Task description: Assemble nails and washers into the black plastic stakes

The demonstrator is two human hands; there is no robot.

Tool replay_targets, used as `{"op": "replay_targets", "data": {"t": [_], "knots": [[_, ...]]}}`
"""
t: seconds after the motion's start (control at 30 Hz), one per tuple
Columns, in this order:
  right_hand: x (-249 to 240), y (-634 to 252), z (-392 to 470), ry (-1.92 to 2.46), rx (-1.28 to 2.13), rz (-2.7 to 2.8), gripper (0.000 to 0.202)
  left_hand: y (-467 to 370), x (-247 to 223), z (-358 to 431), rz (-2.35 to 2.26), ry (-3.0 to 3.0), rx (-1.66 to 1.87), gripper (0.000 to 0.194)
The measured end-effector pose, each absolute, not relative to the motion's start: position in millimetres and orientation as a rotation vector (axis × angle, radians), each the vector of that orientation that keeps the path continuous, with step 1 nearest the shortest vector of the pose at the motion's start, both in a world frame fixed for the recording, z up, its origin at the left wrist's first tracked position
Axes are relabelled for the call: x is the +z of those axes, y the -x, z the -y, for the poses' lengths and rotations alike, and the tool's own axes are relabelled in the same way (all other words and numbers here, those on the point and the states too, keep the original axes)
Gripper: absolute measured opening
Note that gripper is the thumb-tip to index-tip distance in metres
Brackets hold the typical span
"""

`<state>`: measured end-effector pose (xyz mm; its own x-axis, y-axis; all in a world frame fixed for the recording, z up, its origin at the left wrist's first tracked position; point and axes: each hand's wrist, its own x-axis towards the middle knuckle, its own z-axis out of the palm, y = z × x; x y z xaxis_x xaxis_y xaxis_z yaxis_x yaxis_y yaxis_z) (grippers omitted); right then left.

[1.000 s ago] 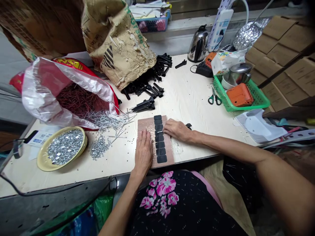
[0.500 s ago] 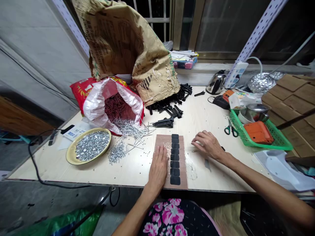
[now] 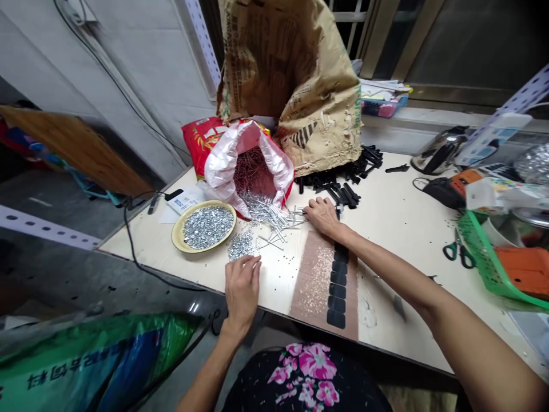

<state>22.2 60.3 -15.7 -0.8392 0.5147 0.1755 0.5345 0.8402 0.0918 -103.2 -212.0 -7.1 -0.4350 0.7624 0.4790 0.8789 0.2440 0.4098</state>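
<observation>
My left hand is at the table's front edge, fingers bent and drawn together beside a small pile of silver washers; anything in its fingertips is too small to make out. My right hand reaches over the far end of a brown board, its fingers bent down among loose metal pins and black plastic parts. What it pinches is hidden. A column of black rounded squares lies along the board, with pale specks beside it. The right forearm crosses above the board's far end.
A yellow bowl of washers stands at left. Behind are a red-and-white sack spilling pins and a large brown paper sack. To the right lie scissors, a green basket and a kettle.
My left hand has left the board and moved left toward the small washer pile. My right hand has swung left and forward to the pins and black parts. The view has turned left.
</observation>
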Motion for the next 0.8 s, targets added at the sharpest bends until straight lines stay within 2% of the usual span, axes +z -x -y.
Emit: {"op": "replay_targets", "data": {"t": [0.17, 0.53, 0.7, 0.8], "knots": [[-21.9, -22.4, -53.7, 0.842, -0.213, 2.882, 0.025, 137.1, -19.0, 216.1, 2.362, 1.501, -0.816, 0.028], [-7.6, -42.1, -42.2, 0.914, -0.108, 2.577, 0.023, 132.4, -20.8, 187.5, 2.364, 1.633, -0.510, 0.023], [14.7, -57.1, -3.5, 0.807, 0.091, 2.457, 0.025, 135.0, -22.6, 180.2, 2.390, 1.617, -0.453, 0.023], [22.6, -60.4, 27.9, 0.733, 0.307, 2.451, 0.025, 134.0, -17.6, 176.9, 2.427, 1.637, -0.626, 0.022]]}}
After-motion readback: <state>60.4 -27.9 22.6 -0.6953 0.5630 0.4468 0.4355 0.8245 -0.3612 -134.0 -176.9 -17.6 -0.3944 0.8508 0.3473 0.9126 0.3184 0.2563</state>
